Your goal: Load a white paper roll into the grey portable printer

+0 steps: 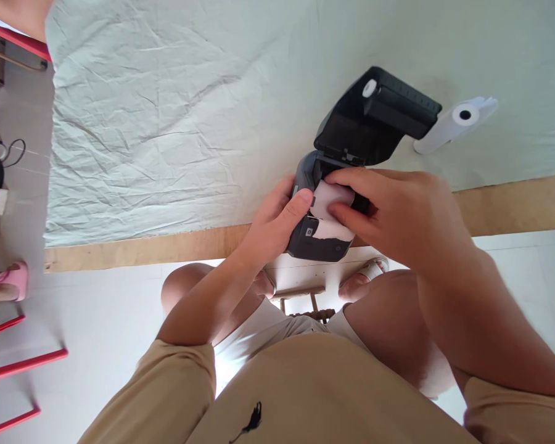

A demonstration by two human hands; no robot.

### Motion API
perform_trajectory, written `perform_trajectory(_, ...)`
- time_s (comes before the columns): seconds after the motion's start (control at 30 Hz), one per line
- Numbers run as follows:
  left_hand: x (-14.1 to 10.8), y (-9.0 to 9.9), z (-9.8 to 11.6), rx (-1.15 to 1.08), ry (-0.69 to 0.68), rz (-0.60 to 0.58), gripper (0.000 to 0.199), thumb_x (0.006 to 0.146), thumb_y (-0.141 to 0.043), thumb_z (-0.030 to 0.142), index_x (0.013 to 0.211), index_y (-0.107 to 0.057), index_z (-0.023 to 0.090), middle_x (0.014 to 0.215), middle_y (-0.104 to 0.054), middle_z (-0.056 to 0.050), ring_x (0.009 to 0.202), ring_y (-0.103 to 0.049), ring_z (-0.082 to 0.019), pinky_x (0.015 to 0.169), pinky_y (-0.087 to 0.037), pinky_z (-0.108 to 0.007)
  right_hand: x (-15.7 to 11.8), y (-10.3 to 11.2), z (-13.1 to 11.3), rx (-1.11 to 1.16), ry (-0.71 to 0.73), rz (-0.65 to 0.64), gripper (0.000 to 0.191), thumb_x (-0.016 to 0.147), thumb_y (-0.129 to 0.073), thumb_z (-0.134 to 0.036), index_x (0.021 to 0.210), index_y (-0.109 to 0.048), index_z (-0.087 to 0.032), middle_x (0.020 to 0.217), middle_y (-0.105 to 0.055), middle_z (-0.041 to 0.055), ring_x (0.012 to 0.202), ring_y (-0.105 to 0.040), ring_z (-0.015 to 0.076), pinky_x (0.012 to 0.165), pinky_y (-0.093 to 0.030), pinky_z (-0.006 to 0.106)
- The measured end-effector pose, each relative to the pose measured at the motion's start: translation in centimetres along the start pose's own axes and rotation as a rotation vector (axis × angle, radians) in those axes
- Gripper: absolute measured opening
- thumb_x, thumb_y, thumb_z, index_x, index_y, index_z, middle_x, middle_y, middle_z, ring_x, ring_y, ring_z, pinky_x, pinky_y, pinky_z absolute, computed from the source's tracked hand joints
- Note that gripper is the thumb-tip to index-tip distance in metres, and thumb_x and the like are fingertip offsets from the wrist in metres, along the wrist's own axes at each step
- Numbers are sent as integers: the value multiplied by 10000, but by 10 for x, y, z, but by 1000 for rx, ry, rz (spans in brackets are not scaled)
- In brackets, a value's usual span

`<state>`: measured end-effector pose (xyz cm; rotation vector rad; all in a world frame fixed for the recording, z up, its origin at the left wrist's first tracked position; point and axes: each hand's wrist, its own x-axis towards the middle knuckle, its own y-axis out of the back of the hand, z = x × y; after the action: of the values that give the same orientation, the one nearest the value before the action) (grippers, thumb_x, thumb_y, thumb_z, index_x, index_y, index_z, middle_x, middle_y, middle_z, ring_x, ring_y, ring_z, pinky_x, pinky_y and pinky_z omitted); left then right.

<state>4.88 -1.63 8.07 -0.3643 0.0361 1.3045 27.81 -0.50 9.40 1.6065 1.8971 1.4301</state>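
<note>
A black portable receipt printer (321, 246) is held over the table's near edge, its hinged lid (358, 120) swung wide open. My left hand (282, 213) wraps round the printer's left side, thumb on the top rim. Inside the compartment sits a white paper roll (328, 203), with a torn paper end hanging over the front of the printer. My right hand (393, 213) reaches into the compartment and pinches the roll between thumb and fingers. On the cloth to the right lies another white paper roll (448, 129) with a dark hole in its core.
A pale green wrinkled cloth (166, 123) covers the table, with a bare wooden edge (134, 253) along the front. At the far left are red metal legs (28, 365), cables, a pink shoe (18, 280) and part of another person's arm (28, 15).
</note>
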Motion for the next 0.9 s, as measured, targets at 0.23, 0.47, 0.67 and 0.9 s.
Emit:
perform_trajectory(0.23,7,3,-10,5,1,56,571,1084,-779,823,1266,-807,282,1181,-916,-45,1138,-888,-294,901,-717,-400,-1,21,4,407,-67,20,266,1072,-791,-508,1324,-853,-453,971,-835,-6,687,-699,243,629,-568,453)
perform_trajectory(0.47,11,-1,-9,-94,14,123,503,1027,-882,745,1210,-806,283,1160,-935,-45,1303,-910,-356,871,-792,-436,2,-8,40,488,-283,298,411,1044,-815,-750,1112,-716,-356,940,-733,55,790,-703,290,713,-652,526)
perform_trajectory(0.67,11,-2,-9,-95,13,120,516,1036,-856,769,1210,-814,285,1184,-945,-53,1335,-908,-363,893,-804,-455,-5,-15,66,165,-167,225,272,1073,-861,-598,1171,-735,-378,1195,-823,110,1236,-788,410,1086,-712,667)
perform_trajectory(0.9,10,2,-9,-82,49,85,573,1056,-822,790,1333,-789,289,1244,-945,-56,1145,-935,-325,760,-766,-410,-10,-19,66,135,-216,196,585,1027,-902,-607,1510,-681,-361,1370,-849,131,1256,-817,434,1107,-673,741)
